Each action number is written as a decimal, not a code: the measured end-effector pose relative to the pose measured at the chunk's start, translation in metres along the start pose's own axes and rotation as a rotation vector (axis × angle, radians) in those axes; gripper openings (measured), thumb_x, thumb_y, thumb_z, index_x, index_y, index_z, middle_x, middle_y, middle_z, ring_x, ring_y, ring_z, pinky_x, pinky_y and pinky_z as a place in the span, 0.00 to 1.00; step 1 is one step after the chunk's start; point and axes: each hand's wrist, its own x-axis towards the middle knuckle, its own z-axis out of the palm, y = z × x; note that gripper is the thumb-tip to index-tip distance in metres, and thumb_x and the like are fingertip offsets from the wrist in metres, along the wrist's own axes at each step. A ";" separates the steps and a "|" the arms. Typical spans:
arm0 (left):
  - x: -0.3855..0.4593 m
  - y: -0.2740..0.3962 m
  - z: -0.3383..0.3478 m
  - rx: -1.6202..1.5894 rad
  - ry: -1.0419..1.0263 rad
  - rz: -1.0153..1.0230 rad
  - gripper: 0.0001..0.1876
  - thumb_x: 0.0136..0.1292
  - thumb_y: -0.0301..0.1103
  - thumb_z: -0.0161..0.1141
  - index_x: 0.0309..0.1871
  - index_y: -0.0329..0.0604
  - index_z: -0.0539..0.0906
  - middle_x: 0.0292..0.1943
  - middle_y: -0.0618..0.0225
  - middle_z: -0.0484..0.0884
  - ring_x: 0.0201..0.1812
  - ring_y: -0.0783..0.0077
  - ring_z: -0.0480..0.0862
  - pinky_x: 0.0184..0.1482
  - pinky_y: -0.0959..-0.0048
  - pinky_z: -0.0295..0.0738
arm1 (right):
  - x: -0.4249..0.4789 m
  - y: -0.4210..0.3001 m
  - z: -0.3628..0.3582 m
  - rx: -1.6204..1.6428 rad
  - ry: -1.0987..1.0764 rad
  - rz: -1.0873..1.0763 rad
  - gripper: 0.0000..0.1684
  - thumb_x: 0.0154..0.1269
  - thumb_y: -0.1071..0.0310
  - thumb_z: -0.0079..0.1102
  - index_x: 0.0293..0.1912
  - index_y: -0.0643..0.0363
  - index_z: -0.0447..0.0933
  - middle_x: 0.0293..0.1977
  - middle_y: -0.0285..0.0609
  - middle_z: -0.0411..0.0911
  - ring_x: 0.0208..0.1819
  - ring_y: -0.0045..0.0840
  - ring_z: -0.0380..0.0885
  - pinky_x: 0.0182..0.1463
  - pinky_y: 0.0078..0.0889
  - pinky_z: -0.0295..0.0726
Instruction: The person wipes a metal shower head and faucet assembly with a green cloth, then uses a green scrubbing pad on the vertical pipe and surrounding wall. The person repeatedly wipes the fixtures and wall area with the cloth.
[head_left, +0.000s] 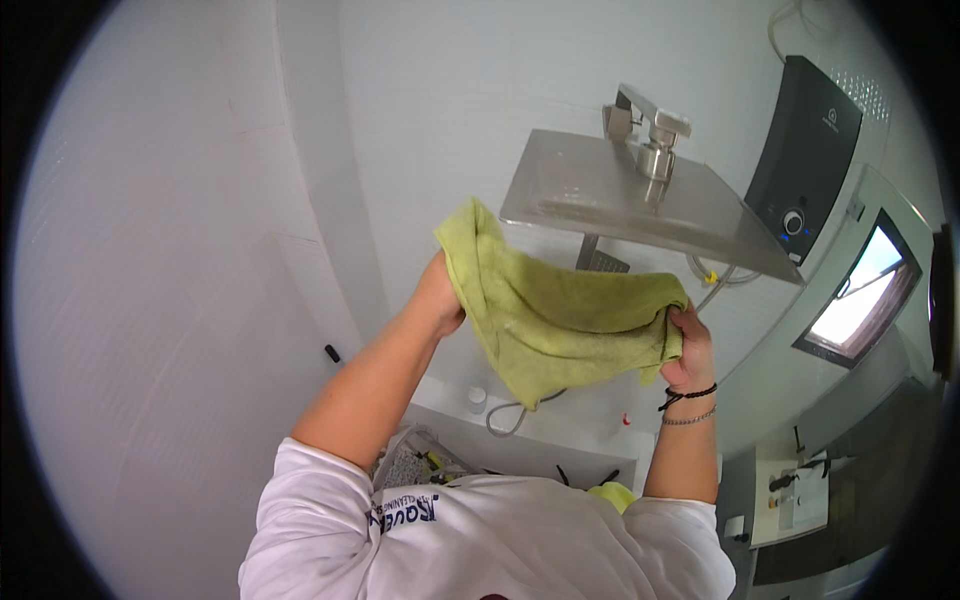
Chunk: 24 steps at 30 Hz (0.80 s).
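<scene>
A yellow-green cleaning cloth (555, 322) hangs stretched in front of me, sagging in folds between both hands. My left hand (448, 295) grips its left end, and the cloth covers most of those fingers. At the right end, my right hand (690, 345) pinches a bunched corner with the thumb on top. Just beyond the cloth is a square metal rain shower head (600, 187), mounted on a wall arm (652, 112). I see a small gap between the cloth's upper left corner and the shower plate's edge.
A black water heater (806, 157) hangs on the right wall, near a window (859, 289). Below are a shower hose (506, 429), a white container (477, 400) and a washbasin (810, 499). A black handle (332, 353) projects from the left wall.
</scene>
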 end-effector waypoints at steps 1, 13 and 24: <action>0.003 0.003 0.003 -0.108 -0.043 -0.061 0.14 0.59 0.35 0.52 0.45 0.36 0.72 0.38 0.63 0.76 0.40 0.72 0.75 0.41 0.73 0.72 | -0.004 -0.003 -0.005 -0.086 0.023 -0.011 0.20 0.58 0.73 0.40 0.51 0.69 0.62 0.48 0.50 0.67 0.49 0.37 0.68 0.55 0.37 0.67; 0.010 -0.045 0.092 1.690 -0.666 0.579 0.20 0.51 0.39 0.50 0.46 0.38 0.74 0.54 0.57 0.69 0.63 0.58 0.58 0.62 0.52 0.44 | 0.008 0.071 0.021 0.301 -0.160 0.287 0.25 0.63 0.54 0.42 0.53 0.60 0.62 0.51 0.45 0.66 0.53 0.36 0.66 0.57 0.40 0.64; 0.032 -0.034 0.038 0.977 -0.336 0.455 0.15 0.53 0.38 0.51 0.40 0.40 0.79 0.41 0.58 0.77 0.47 0.58 0.74 0.49 0.69 0.68 | 0.004 0.063 0.017 0.448 -0.334 0.040 0.26 0.65 0.51 0.36 0.53 0.60 0.63 0.53 0.45 0.65 0.54 0.36 0.64 0.57 0.40 0.64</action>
